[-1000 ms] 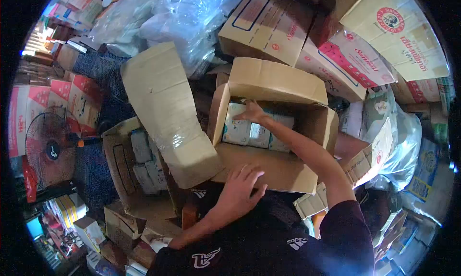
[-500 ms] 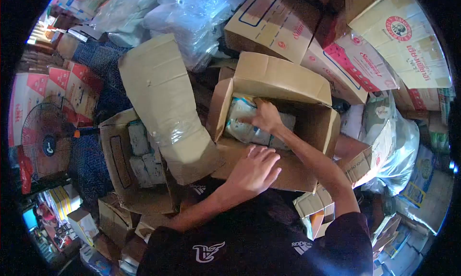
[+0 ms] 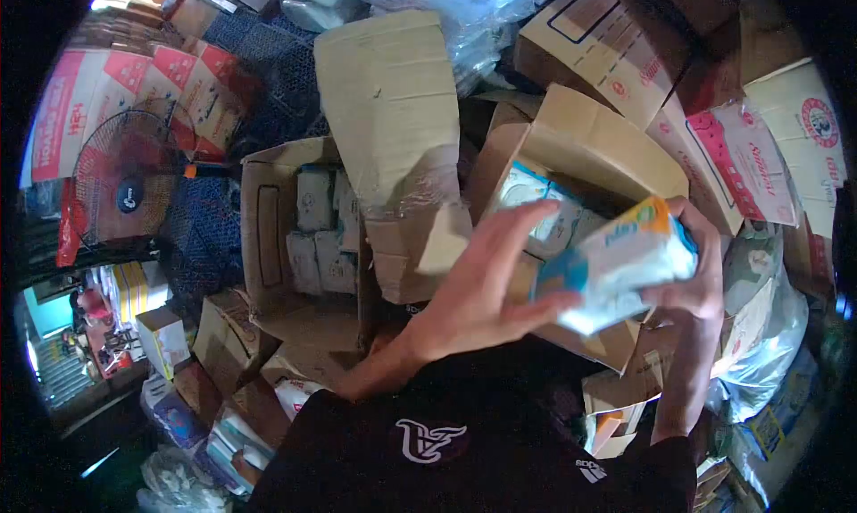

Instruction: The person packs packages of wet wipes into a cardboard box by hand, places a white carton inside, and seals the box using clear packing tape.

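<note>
Holding up a white, blue and orange packet (image 3: 620, 258) at a tilt in front of the open carton (image 3: 616, 147), with the right hand (image 3: 701, 263) curled round its right end. Spreading the left hand (image 3: 482, 285) wide at the opposite end, with the thumb overlapping the packet in view; cannot tell whether touching it. Can see more packs (image 3: 527, 196) inside the carton, partly covered by the raised one. Can see, to the left, a long cardboard piece (image 3: 388, 102), and beside that a second open box (image 3: 266, 290) with pale packs in two rows. Can make out a fan (image 3: 129, 191) farther left and printed cartons (image 3: 750, 165) at upper right.
</note>
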The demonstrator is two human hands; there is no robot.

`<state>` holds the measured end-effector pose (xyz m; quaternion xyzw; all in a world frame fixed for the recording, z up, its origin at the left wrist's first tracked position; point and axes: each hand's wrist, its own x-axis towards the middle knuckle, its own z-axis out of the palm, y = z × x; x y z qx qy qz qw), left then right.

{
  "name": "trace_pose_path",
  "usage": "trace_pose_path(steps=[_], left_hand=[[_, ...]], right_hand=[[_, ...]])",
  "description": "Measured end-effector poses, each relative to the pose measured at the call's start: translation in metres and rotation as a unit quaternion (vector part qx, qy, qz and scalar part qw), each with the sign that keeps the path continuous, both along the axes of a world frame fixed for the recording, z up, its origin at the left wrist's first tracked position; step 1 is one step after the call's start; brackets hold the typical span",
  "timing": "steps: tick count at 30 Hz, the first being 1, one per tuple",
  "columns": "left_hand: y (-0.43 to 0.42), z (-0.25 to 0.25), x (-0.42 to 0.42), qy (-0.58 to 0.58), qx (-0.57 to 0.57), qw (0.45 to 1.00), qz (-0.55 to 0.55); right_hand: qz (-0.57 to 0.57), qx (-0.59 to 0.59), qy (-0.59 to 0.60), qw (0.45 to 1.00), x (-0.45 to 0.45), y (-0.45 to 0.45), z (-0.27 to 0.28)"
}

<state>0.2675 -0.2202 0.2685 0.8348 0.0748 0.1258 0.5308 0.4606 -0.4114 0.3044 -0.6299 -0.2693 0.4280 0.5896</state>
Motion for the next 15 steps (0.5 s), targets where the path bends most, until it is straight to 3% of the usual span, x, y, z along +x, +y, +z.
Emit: trace_pose_path(steps=[1,3,6,9,12,15], left_hand=[[-0.003,0.015,0.000,0.022,0.013,0.999,-0.028],[0.002,0.041,0.002,0.087,-0.115,0.973,-0.178],[0.001,0.058,-0.010,0.157,-0.138,0.967,-0.143],[0.012,0.041,-0.034,0.148,-0.204,0.967,-0.035],[0.041,0.043,-0.069,0.206,-0.332,0.911,0.133],[0.089,0.021,-0.113,0.108,-0.217,0.908,0.342]], right_hand=[[0.030,0.025,-0.036,0.999,-0.004,0.003,0.000],[0.090,0.074,-0.110,0.987,-0.008,0.007,0.001],[0.153,0.045,-0.136,0.978,-0.025,0.023,0.003],[0.095,0.032,-0.238,0.966,-0.041,0.038,0.002],[0.011,-0.039,-0.158,0.987,-0.037,0.042,0.001],[0.082,-0.110,-0.366,0.920,-0.005,0.023,-0.024]])
